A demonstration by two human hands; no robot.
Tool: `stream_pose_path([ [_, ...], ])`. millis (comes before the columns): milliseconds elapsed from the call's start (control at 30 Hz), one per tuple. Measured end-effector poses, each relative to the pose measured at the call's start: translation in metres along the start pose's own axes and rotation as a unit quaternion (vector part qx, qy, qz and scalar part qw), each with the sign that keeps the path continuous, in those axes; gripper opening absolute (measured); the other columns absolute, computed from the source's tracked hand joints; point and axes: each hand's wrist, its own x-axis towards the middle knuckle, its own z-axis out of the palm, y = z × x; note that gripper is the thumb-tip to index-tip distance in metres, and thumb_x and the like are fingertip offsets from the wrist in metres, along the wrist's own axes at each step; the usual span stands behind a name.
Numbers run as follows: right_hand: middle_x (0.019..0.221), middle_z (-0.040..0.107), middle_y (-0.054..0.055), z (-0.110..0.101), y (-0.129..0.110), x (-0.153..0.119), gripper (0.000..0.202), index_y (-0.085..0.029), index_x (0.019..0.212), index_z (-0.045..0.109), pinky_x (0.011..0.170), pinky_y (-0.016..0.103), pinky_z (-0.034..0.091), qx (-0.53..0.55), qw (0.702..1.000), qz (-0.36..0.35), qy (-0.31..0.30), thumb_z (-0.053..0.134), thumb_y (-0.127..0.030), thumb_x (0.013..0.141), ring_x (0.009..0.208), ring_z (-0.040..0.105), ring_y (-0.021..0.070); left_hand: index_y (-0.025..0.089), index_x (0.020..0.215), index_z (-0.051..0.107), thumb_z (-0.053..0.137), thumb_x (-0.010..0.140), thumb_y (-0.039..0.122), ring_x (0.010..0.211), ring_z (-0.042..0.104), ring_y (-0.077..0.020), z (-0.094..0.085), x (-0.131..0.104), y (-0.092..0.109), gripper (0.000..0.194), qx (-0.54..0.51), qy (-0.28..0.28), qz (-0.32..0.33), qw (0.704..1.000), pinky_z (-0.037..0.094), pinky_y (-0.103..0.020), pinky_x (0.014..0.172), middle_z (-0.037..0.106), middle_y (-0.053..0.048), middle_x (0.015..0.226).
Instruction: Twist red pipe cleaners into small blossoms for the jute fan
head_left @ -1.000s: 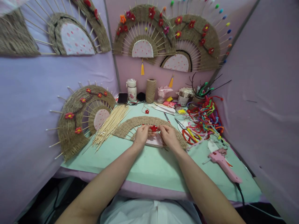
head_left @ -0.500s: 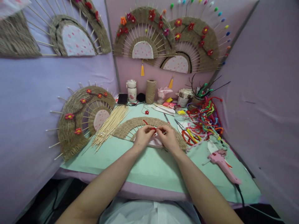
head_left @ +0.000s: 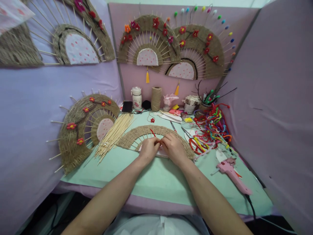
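My left hand [head_left: 149,149] and my right hand [head_left: 173,147] meet over the table, fingertips pinched together. Between them is a red pipe cleaner [head_left: 153,133], whose free end sticks up past my left fingers; the rest is mostly hidden by the fingers. Under both hands lies a half-round fan of woven twine and sticks [head_left: 133,134], with a pale pink centre partly covered by my hands. Beyond the fan, a small red flower [head_left: 152,120] rests on the table.
Bamboo sticks [head_left: 113,135] lie left, by a standing decorated fan [head_left: 70,140]. To the right are red-handled scissors [head_left: 195,146], a heap of coloured pipe cleaners [head_left: 215,122] and a pink glue gun [head_left: 233,176]. A twine spool [head_left: 156,99] stands at the back.
My hands have drawn closer together, the right fingers folding over the red pipe cleaner. The camera view has tilted up slightly.
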Motion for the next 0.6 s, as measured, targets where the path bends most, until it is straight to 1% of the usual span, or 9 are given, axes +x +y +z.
stream_pose_path([
  [100, 0.077, 0.055, 0.006, -0.001, 0.000, 0.000, 0.020, -0.017, 0.075, 0.059, 0.063, 0.029, 0.035, -0.016, 1.000, -0.019, -0.004, 0.045, -0.021, 0.088, 0.075, 0.046, 0.0184, 0.020, 0.073, 0.070, 0.052, 0.072, 0.015, 0.064, 0.058, -0.0149, 0.000, 0.001, -0.001, 0.019, -0.003, -0.003, 0.007, 1.000, 0.038, -0.023, 0.061, 0.069, -0.002, 0.070],
  [200, 0.077, 0.057, 0.006, 0.001, 0.000, 0.001, 0.019, -0.018, 0.077, 0.061, 0.063, 0.029, 0.036, 0.011, 1.000, -0.007, 0.002, 0.045, -0.021, 0.088, 0.075, 0.047, 0.0184, 0.021, 0.074, 0.070, 0.054, 0.071, 0.016, 0.064, 0.058, -0.0148, 0.000, 0.002, -0.002, 0.018, -0.028, -0.005, -0.009, 1.000, 0.039, -0.023, 0.061, 0.069, -0.001, 0.070],
  [300, 0.081, 0.059, 0.006, 0.001, -0.002, 0.002, 0.019, -0.018, 0.081, 0.062, 0.069, 0.029, 0.039, 0.073, 0.996, 0.037, 0.035, 0.044, -0.022, 0.089, 0.079, 0.051, 0.0184, 0.021, 0.077, 0.071, 0.054, 0.072, 0.017, 0.065, 0.059, -0.0143, 0.000, 0.003, -0.001, 0.018, -0.057, 0.011, -0.024, 0.998, 0.040, -0.023, 0.063, 0.069, -0.001, 0.070],
  [367, 0.085, 0.061, 0.007, -0.004, -0.005, 0.002, 0.020, -0.019, 0.085, 0.062, 0.073, 0.030, 0.041, 0.114, 0.988, 0.081, 0.060, 0.044, -0.024, 0.089, 0.083, 0.053, 0.0187, 0.020, 0.078, 0.071, 0.053, 0.073, 0.018, 0.065, 0.059, -0.0138, -0.001, 0.003, 0.000, 0.018, -0.073, 0.025, -0.033, 0.996, 0.040, -0.023, 0.063, 0.069, -0.001, 0.071],
  [400, 0.087, 0.061, 0.007, -0.010, -0.007, 0.003, 0.020, -0.019, 0.087, 0.062, 0.074, 0.030, 0.042, 0.131, 0.984, 0.103, 0.067, 0.044, -0.026, 0.088, 0.084, 0.055, 0.0189, 0.020, 0.078, 0.070, 0.053, 0.073, 0.018, 0.065, 0.059, -0.0136, -0.002, 0.002, 0.000, 0.018, -0.081, 0.030, -0.037, 0.996, 0.040, -0.023, 0.063, 0.069, -0.001, 0.071],
  [467, 0.089, 0.063, 0.007, -0.026, -0.011, 0.005, 0.020, -0.019, 0.090, 0.062, 0.071, 0.029, 0.043, 0.155, 0.976, 0.142, 0.061, 0.046, -0.030, 0.087, 0.082, 0.057, 0.0186, 0.020, 0.076, 0.070, 0.054, 0.073, 0.018, 0.065, 0.059, -0.0132, -0.005, 0.002, 0.001, 0.017, -0.097, 0.032, -0.043, 0.994, 0.040, -0.023, 0.063, 0.069, -0.001, 0.070],
  [500, 0.087, 0.064, 0.006, -0.037, -0.012, 0.007, 0.020, -0.020, 0.090, 0.063, 0.069, 0.029, 0.043, 0.161, 0.973, 0.157, 0.050, 0.048, -0.032, 0.086, 0.078, 0.057, 0.0178, 0.019, 0.075, 0.070, 0.054, 0.072, 0.018, 0.064, 0.059, -0.0131, -0.006, 0.001, 0.001, 0.016, -0.105, 0.031, -0.048, 0.993, 0.040, -0.023, 0.062, 0.069, -0.001, 0.069],
  [533, 0.084, 0.065, 0.004, -0.050, -0.013, 0.011, 0.019, -0.020, 0.088, 0.063, 0.067, 0.028, 0.043, 0.167, 0.972, 0.161, 0.025, 0.051, -0.033, 0.084, 0.073, 0.058, 0.0169, 0.019, 0.074, 0.069, 0.054, 0.072, 0.019, 0.064, 0.059, -0.0131, -0.007, 0.001, 0.001, 0.015, -0.112, 0.029, -0.054, 0.992, 0.040, -0.023, 0.061, 0.068, -0.001, 0.068],
  [600, 0.078, 0.067, 0.002, -0.074, -0.011, 0.023, 0.019, -0.021, 0.082, 0.066, 0.064, 0.027, 0.042, 0.159, 0.975, 0.154, -0.009, 0.053, -0.035, 0.082, 0.067, 0.058, 0.0158, 0.019, 0.074, 0.069, 0.054, 0.072, 0.020, 0.062, 0.059, -0.0127, -0.006, 0.001, 0.001, 0.015, -0.125, 0.029, -0.068, 0.989, 0.040, -0.023, 0.059, 0.068, -0.001, 0.067],
])
